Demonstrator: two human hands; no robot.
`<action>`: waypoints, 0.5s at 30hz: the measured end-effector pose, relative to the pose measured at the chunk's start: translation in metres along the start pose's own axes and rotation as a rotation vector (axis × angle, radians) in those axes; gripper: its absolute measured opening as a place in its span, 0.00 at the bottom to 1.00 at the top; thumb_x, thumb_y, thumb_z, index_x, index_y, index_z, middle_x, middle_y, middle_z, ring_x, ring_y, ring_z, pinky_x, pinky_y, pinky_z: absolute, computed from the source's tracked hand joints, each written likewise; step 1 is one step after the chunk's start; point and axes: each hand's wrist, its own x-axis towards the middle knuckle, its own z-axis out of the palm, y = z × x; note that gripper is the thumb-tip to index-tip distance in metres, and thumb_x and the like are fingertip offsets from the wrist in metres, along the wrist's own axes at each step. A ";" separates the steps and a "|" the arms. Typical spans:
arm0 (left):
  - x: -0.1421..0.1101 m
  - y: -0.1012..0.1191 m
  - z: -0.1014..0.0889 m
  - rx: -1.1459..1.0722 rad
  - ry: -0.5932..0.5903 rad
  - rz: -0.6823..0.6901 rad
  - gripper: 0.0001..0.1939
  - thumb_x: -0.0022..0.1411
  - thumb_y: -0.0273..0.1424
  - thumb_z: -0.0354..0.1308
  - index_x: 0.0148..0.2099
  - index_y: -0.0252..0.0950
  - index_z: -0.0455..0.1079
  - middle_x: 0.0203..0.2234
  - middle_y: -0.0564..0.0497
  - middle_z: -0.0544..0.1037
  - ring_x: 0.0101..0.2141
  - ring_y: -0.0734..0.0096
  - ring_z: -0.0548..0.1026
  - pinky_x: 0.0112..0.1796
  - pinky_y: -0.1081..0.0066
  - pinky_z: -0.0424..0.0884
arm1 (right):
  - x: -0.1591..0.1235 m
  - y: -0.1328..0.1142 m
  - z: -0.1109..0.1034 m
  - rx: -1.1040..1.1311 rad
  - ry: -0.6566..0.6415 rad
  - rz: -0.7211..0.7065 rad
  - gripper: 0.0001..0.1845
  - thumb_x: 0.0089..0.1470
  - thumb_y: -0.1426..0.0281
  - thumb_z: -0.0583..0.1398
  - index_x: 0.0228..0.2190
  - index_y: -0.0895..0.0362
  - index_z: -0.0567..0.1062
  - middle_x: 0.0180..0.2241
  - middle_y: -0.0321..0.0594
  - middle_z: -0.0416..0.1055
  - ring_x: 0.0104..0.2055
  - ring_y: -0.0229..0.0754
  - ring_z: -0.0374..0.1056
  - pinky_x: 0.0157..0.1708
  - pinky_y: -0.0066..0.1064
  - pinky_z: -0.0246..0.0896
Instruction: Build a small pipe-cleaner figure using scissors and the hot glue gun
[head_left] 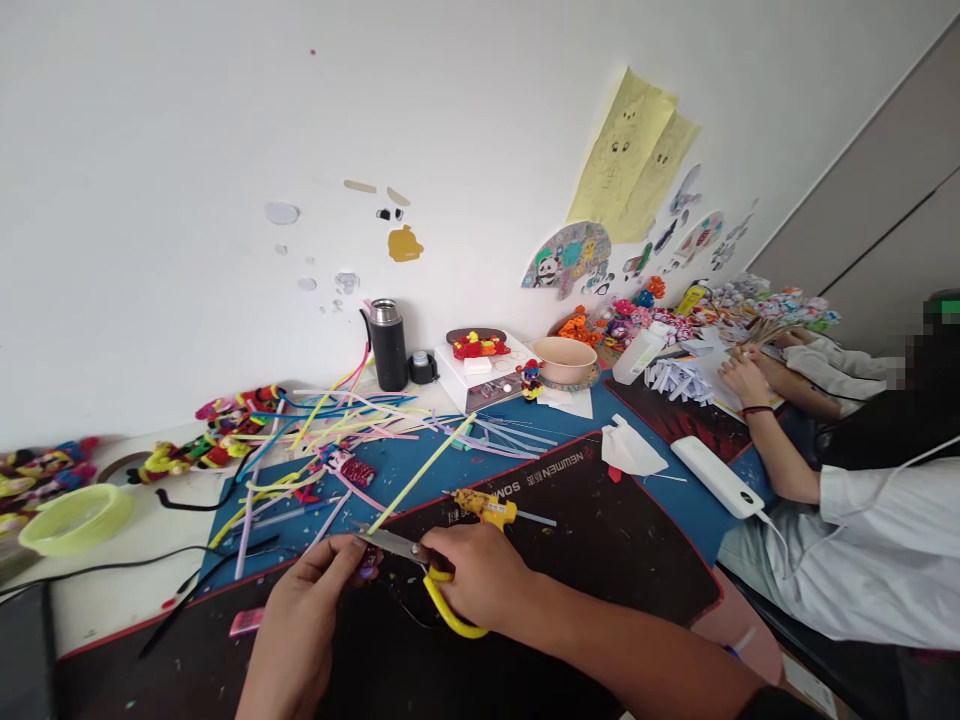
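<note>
My right hand (471, 577) is closed around a pair of scissors with yellow handles (456, 618). The scissor blades (394, 543) point left, close to the fingertips of my left hand (315, 585). Between thumb and fingers, that hand pinches a small purple and dark red pipe-cleaner piece (367, 563), mostly hidden by the fingers. A long pale yellow pipe cleaner (424, 474) rises to the upper right from beside the blades; whether it is attached to the piece I cannot tell. Just beyond my right hand lies a yellow glue gun (486, 507) on the black mat (600, 545).
Loose pipe cleaners (352, 410) spread over the blue mat. Behind stand a black flask (387, 345) and a pink bowl (564, 360). At left sit a yellow-green basket (75, 520) and pipe-cleaner dolls (217, 430). A co-worker (877, 560) sits at right, near a white power bank (716, 477).
</note>
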 end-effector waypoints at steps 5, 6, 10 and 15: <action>-0.003 0.005 0.002 0.010 -0.008 0.007 0.30 0.31 0.56 0.82 0.29 0.38 0.83 0.27 0.50 0.84 0.32 0.63 0.76 0.35 0.71 0.72 | 0.000 0.002 0.000 -0.016 -0.011 0.000 0.10 0.58 0.74 0.67 0.43 0.55 0.82 0.38 0.42 0.86 0.41 0.47 0.81 0.37 0.30 0.62; -0.004 0.006 0.002 0.011 -0.006 0.009 0.30 0.30 0.56 0.82 0.28 0.38 0.83 0.26 0.50 0.84 0.32 0.63 0.76 0.34 0.71 0.72 | -0.001 0.002 0.001 -0.021 -0.013 0.006 0.10 0.58 0.74 0.67 0.43 0.54 0.82 0.38 0.41 0.86 0.40 0.47 0.81 0.37 0.30 0.61; -0.002 0.003 0.003 0.004 -0.012 0.026 0.28 0.31 0.53 0.82 0.30 0.38 0.84 0.27 0.50 0.85 0.33 0.62 0.78 0.35 0.71 0.74 | -0.004 0.000 0.004 -0.006 0.004 -0.031 0.10 0.58 0.73 0.67 0.43 0.53 0.82 0.35 0.39 0.84 0.36 0.45 0.79 0.35 0.30 0.60; -0.001 0.002 0.001 -0.045 0.002 0.029 0.27 0.35 0.51 0.82 0.33 0.38 0.84 0.29 0.49 0.86 0.32 0.61 0.80 0.34 0.70 0.75 | -0.001 -0.009 -0.001 0.237 0.104 0.011 0.06 0.58 0.70 0.68 0.39 0.53 0.83 0.30 0.36 0.82 0.31 0.42 0.74 0.31 0.28 0.59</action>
